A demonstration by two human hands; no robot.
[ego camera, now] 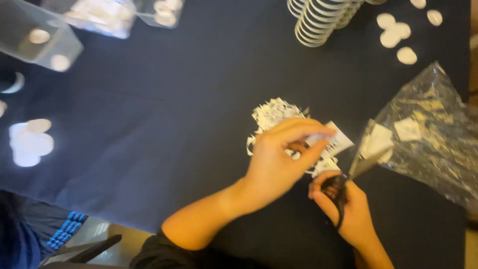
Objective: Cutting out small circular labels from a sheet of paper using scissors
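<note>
Left hand point(279, 162) at centre, fingers pinched on a white paper strip point(334, 144) above a heap of paper scraps point(274, 112). Right hand point(343, 206) at five o'clock, curled closed around scissors point(356, 167), blades aimed toward a clear plastic bag point(433, 129) at three o'clock.

Clear crinkled plastic bag point(438, 134) lies at the right edge of the dark table point(149, 124), small white slips showing through it. Three clear plastic tubs point(40, 35) sit along the far left corner, pale round discs inside. A white printed label point(337, 142) pokes out just beside the bag.
</note>
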